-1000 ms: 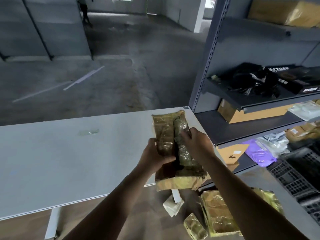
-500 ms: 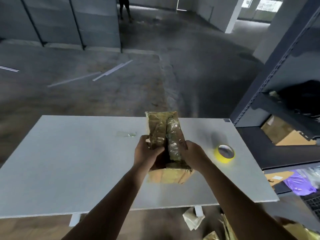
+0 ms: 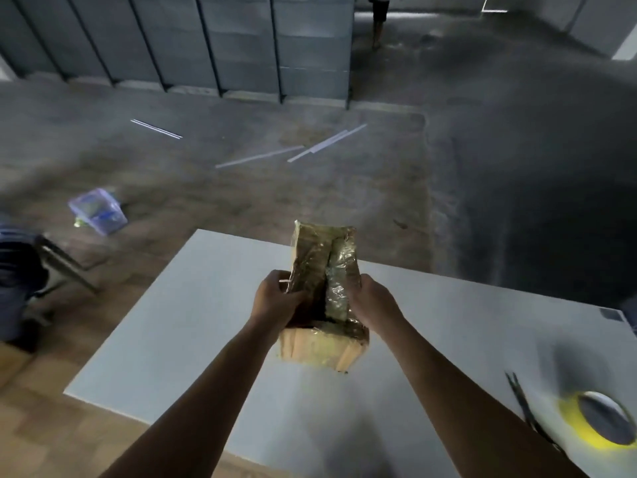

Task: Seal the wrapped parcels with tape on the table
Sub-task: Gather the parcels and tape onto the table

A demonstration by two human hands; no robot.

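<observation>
A parcel (image 3: 322, 267) wrapped in shiny gold-green film is held above the white table (image 3: 179, 332), its two top flaps meeting along a middle seam. My left hand (image 3: 274, 301) grips its left side and my right hand (image 3: 370, 300) grips its right side. Its near end shows tan wrapping. A roll of yellow tape (image 3: 599, 424) lies flat on the table at the lower right, apart from both hands. A thin dark tool (image 3: 527, 408), perhaps scissors, lies just left of the roll; it is too blurred to name.
A clear plastic box (image 3: 98, 210) sits on the floor at the left, near a dark chair (image 3: 24, 281). White strips (image 3: 293, 151) lie on the concrete floor beyond the table. Grey partition panels (image 3: 206, 43) line the back. A person's legs (image 3: 379, 19) show far off.
The view has swung left, away from the shelves. Both hands carried the parcel from beside the shelving to over the table's middle. The tape roll now sits at the lower right.
</observation>
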